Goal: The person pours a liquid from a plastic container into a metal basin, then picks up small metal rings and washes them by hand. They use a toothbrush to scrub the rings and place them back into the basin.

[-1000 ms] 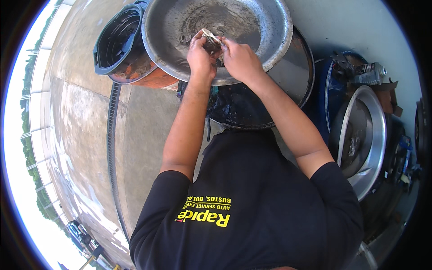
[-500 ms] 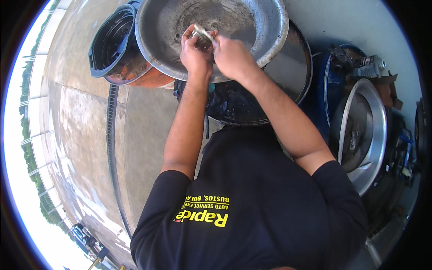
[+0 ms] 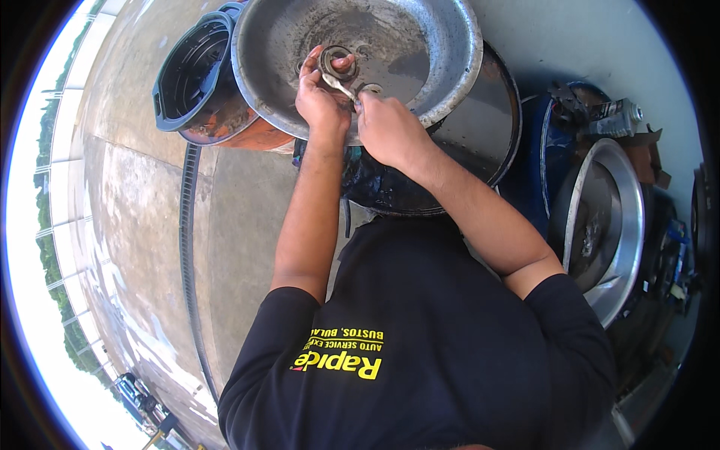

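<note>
At 12 o'clock in the head view, inside a wide, grime-streaked metal basin (image 3: 442, 45), the left hand (image 3: 321, 101) pinches a dark, rusty ring-shaped part (image 3: 335, 58) between thumb and fingers. The right hand (image 3: 386, 127), at about 1 o'clock from it, closes around a small silvery tool (image 3: 341, 85) whose tip meets the ring. A black bucket (image 3: 191, 75) sits at 10 o'clock.

Both hands (image 3: 352, 112) over metal basin (image 3: 442, 45)
</note>
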Demonstrator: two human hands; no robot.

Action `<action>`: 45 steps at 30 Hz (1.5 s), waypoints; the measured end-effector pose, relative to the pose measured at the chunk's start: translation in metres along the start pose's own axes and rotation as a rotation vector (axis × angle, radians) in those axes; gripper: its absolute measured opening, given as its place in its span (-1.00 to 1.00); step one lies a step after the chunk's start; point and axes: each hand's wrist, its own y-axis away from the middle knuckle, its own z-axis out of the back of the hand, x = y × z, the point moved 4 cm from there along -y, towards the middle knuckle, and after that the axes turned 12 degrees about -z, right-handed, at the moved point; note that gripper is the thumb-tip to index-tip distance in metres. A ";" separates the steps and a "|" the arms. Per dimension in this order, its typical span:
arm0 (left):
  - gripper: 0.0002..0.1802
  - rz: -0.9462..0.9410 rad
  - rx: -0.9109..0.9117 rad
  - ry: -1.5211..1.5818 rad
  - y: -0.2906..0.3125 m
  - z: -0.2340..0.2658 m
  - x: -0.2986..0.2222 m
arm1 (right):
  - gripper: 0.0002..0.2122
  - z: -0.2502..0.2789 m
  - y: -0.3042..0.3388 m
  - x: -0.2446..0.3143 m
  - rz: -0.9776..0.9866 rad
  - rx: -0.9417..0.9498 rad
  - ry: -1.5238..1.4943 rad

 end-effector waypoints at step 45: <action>-0.48 0.051 -0.062 0.050 -0.008 -0.006 -0.018 | -0.80 0.008 -0.004 -0.022 0.193 -0.173 0.242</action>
